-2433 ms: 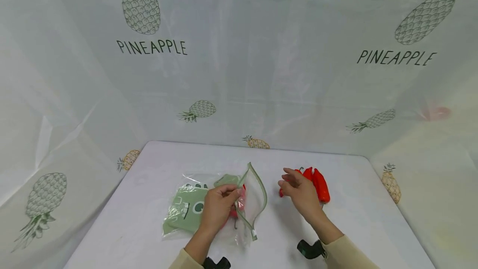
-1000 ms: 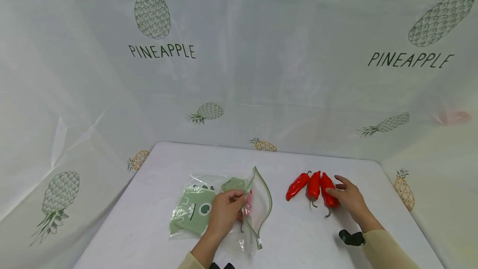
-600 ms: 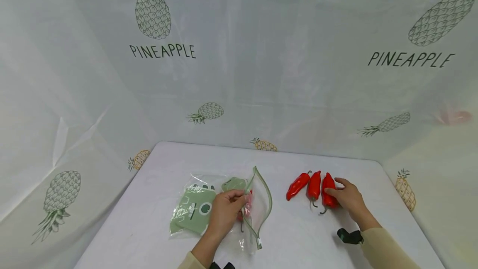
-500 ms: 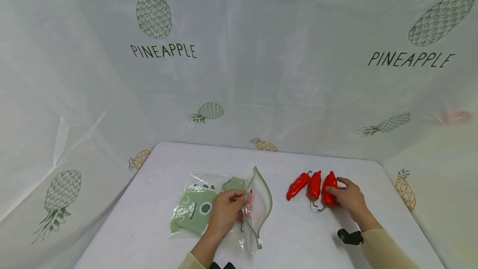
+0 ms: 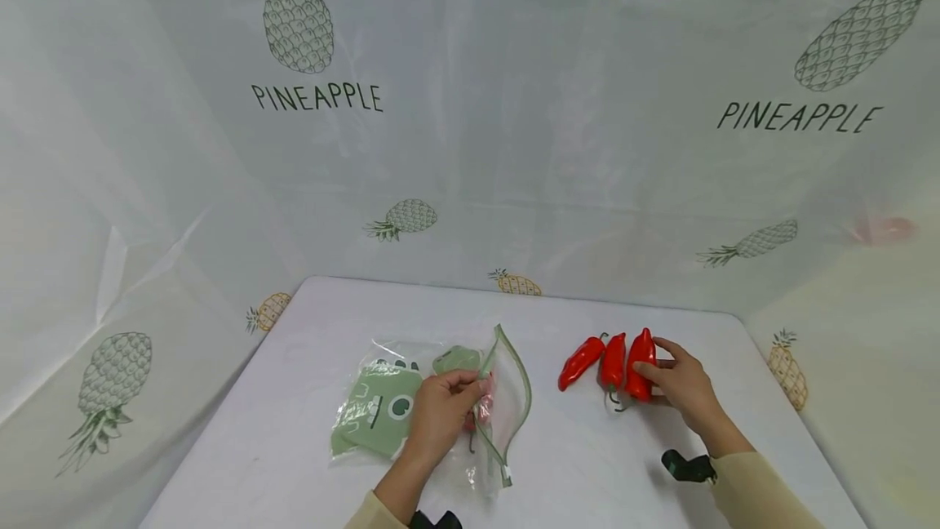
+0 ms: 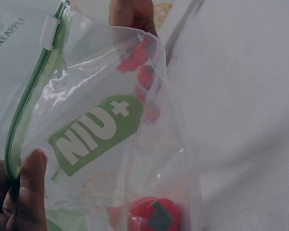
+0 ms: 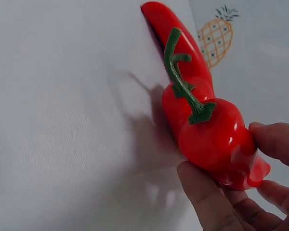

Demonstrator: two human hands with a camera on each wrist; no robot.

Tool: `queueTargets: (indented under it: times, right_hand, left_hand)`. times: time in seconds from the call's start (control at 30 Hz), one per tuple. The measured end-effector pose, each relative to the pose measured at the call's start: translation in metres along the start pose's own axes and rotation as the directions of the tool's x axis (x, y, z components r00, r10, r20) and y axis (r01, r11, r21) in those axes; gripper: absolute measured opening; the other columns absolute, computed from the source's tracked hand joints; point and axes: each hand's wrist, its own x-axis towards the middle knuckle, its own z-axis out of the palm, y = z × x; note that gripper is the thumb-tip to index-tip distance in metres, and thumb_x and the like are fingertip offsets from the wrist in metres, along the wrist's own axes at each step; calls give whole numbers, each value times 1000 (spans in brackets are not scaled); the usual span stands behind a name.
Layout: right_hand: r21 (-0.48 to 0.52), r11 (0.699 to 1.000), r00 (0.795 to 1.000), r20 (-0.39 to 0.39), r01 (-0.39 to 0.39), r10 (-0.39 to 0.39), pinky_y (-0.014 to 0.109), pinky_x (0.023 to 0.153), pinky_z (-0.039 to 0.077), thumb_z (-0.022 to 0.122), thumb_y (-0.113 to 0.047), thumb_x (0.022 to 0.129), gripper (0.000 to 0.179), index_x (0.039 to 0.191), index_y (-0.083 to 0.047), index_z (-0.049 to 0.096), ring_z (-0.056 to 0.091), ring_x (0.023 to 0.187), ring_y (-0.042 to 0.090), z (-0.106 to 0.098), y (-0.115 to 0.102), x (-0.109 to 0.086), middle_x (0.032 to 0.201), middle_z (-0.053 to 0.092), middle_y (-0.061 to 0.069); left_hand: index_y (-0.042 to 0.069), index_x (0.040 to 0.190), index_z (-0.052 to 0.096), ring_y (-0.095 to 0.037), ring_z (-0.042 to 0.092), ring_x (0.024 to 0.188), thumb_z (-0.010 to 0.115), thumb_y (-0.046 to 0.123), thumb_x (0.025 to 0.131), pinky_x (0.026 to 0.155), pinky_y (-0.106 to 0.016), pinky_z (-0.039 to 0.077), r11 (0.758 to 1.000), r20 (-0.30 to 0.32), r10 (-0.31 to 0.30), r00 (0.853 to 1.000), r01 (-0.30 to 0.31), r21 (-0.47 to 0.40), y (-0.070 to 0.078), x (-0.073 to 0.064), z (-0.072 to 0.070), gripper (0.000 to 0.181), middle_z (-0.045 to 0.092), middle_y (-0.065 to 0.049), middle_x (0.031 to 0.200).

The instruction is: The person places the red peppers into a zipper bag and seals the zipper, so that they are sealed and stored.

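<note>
My left hand (image 5: 438, 415) pinches the mouth of a clear zip bag (image 5: 378, 415) with a green cartoon face. The bag's green-edged opening gapes toward the right, and its white slider (image 6: 49, 32) shows in the left wrist view. Through the plastic, a red pepper (image 6: 153, 214) with a green stem base is visible inside. On the right, my right hand (image 5: 685, 386) holds another red pepper (image 5: 641, 366) between thumb and fingers, its green stem (image 7: 183, 84) toward the camera in the right wrist view. Left of it are a middle pepper (image 5: 612, 362) and a far-left pepper (image 5: 582, 362).
Everything lies on a white-covered table (image 5: 558, 464). A pale curtain (image 5: 514, 145) printed with pineapples hangs behind it and along both sides. Black wrist mounts (image 5: 686, 466) sit at the sleeves.
My right hand has gone from above the peppers to the rightmost one, taken hold of it, and shifted it slightly up and left. My left hand keeps its grip on the bag.
</note>
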Motion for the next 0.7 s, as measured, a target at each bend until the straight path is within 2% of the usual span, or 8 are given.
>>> queueTargets:
  times: [0.27, 0.5, 0.7]
  right_hand:
    - [18, 999, 999, 15, 39, -40, 46, 75, 67, 71, -26, 101, 87, 166, -2, 19, 58, 125, 57, 6, -17, -16, 150, 42, 41]
    - [31, 998, 998, 28, 54, -55, 47, 74, 66, 72, -24, 100, 86, 166, -4, 22, 58, 126, 57, 12, -29, -23, 150, 42, 39]
    - [32, 997, 996, 46, 74, -75, 46, 74, 67, 74, -23, 99, 85, 166, -4, 25, 59, 125, 55, 19, -40, -30, 150, 43, 38]
  left_hand:
    - [1, 107, 80, -14, 68, 58, 81, 20, 93, 53, -35, 62, 1000, 5, 6, 1000, -6, 9, 1, 0, 0, 24, 76, -8, 81]
    - [1, 109, 80, -15, 68, 61, 79, 17, 95, 58, -43, 64, 1000, 11, 10, 1000, -11, 26, 4, 0, -1, 22, 76, -8, 83]
    - [1, 111, 79, -15, 69, 61, 79, 16, 95, 59, -46, 64, 1000, 20, 6, 1000, -6, 15, 4, 1, 0, 22, 75, -8, 83]
